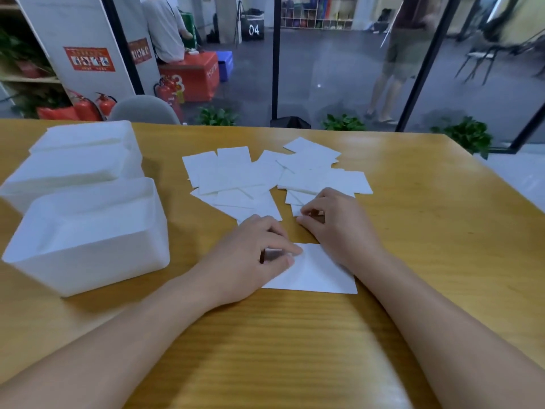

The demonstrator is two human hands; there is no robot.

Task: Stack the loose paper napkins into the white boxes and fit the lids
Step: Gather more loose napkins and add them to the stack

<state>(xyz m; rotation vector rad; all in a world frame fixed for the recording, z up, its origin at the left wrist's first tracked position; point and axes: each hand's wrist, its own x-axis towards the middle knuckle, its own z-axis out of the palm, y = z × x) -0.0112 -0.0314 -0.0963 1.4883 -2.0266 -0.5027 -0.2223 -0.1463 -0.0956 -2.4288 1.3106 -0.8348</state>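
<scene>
Wooden counter (413,231) carries most napkins (265,178) still scattered loose. Left hand (253,255) pinches a near napkin (318,273); right hand (333,219) curls on another sheet's edge, seemingly lifting it. Nearest white box (88,261) looks empty; two behind (70,163), contents unclear. No lids fitted.

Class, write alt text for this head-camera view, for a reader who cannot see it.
Two bare hands work at a wooden table: the left hand pinches a napkin lying flat, while the right hand picks at the edge of a scattered napkin pile. Three white boxes stand to the left.
</scene>
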